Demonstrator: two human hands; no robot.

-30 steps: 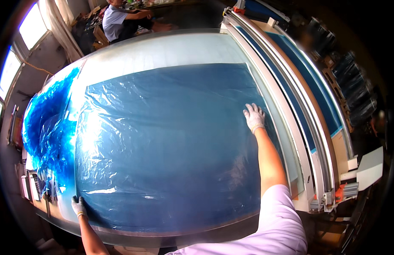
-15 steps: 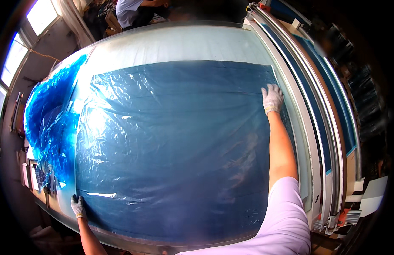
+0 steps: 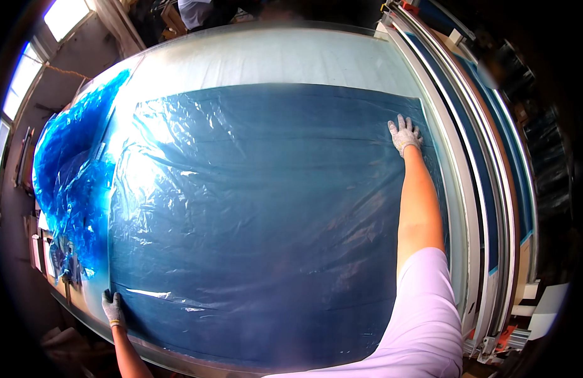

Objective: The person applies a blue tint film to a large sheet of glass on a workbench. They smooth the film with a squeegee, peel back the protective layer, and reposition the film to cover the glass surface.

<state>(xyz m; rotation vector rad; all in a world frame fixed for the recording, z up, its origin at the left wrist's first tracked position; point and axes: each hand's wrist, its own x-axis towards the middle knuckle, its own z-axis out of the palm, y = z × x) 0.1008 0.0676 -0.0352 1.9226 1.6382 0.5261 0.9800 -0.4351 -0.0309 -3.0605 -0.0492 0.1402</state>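
A large dark blue sheet of thin, glossy plastic film [image 3: 260,214] lies spread over a broad pale table [image 3: 291,57], wrinkled and shining at its left side. My right hand [image 3: 405,135], in a pale knitted glove, lies on the film near its far right corner with the fingers spread. At the near left edge of the film rests my left hand [image 3: 113,309], gloved too, with its visible fingers stretched out and a gap between them. Part of the left hand's fingers is hard to make out.
Crumpled bright blue film [image 3: 71,183] is heaped on the table's left side. Along the right runs a long metal rail assembly [image 3: 471,157]. Another person [image 3: 196,12] is partly visible beyond the far edge. Windows [image 3: 22,79] stand at the far left.
My right hand has its fingers spread wider and sits slightly farther from the film's right edge. My left hand stays at the near left edge. The view has shifted a little.
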